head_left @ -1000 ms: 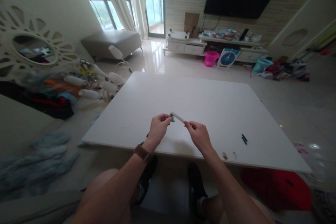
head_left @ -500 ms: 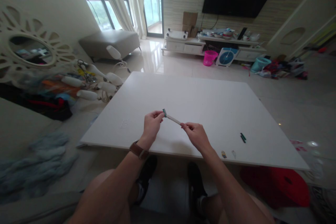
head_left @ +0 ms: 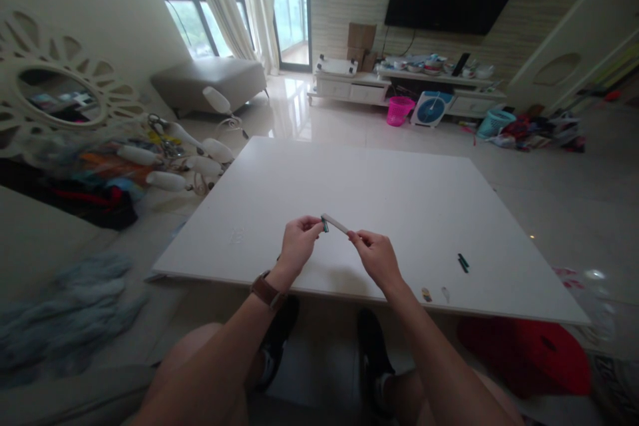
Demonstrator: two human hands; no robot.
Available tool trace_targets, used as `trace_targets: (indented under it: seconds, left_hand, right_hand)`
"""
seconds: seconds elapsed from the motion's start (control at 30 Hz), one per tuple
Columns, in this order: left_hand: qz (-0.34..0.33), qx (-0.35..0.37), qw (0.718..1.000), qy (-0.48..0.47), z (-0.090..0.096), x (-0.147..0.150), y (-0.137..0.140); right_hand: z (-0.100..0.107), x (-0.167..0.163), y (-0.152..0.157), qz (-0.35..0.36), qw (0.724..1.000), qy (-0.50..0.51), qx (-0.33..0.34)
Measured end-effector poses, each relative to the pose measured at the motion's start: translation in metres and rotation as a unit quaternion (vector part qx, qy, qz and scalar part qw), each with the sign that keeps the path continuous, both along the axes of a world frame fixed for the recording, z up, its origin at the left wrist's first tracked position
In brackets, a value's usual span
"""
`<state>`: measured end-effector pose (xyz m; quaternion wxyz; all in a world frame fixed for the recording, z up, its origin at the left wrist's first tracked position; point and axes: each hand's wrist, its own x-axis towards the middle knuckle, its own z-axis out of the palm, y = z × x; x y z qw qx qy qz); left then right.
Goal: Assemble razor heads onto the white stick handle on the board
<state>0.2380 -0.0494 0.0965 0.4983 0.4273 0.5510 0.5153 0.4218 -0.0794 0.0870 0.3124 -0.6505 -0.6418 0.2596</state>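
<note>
Above the white table (head_left: pixel 379 193), both my hands are on a razor. My left hand (head_left: pixel 300 239), with a brown-strapped watch on the wrist, pinches the small dark green razor head (head_left: pixel 326 226). The grey razor handle (head_left: pixel 337 223) slants down from there to my right hand (head_left: pixel 372 249), whose closed fingers grip its lower end. The handle's tip is right at the head; whether they are joined I cannot tell. Two dark green strips (head_left: pixel 463 262) lie side by side on the table to the right of my right hand.
A small yellow-and-dark piece (head_left: pixel 426 294) and a clear piece (head_left: pixel 445 293) lie near the table's front edge. Clear plastic (head_left: pixel 237 234) rests on the left side. A lamp with several white shades (head_left: pixel 204 165) stands beyond the left edge; a red stool (head_left: pixel 529 356) sits at the front right.
My left hand has moved slightly right and down. The razor head has turned and now hangs below the handle's tip, where before it stuck up past it. My right hand has barely moved.
</note>
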Motion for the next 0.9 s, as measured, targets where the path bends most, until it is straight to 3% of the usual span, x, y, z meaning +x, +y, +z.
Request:
trace_targets:
  seconds: [0.33,0.73,0.9]
  left_hand:
    - [-0.033,-0.013,0.999,-0.003,0.005,0.008,-0.007]
    - [0.054,-0.009,0.997,-0.054,-0.003,-0.007,0.006]
    - [0.064,-0.005,0.997,-0.049,-0.002,-0.011,0.010]
  right_hand:
    - [0.003,-0.002,-0.002,-0.064,0.997,-0.037,0.027]
    - [-0.003,-0.005,-0.001,0.020,1.000,0.013,-0.006]
    - [0.001,-0.004,-0.002,0.015,1.000,0.000,0.002]
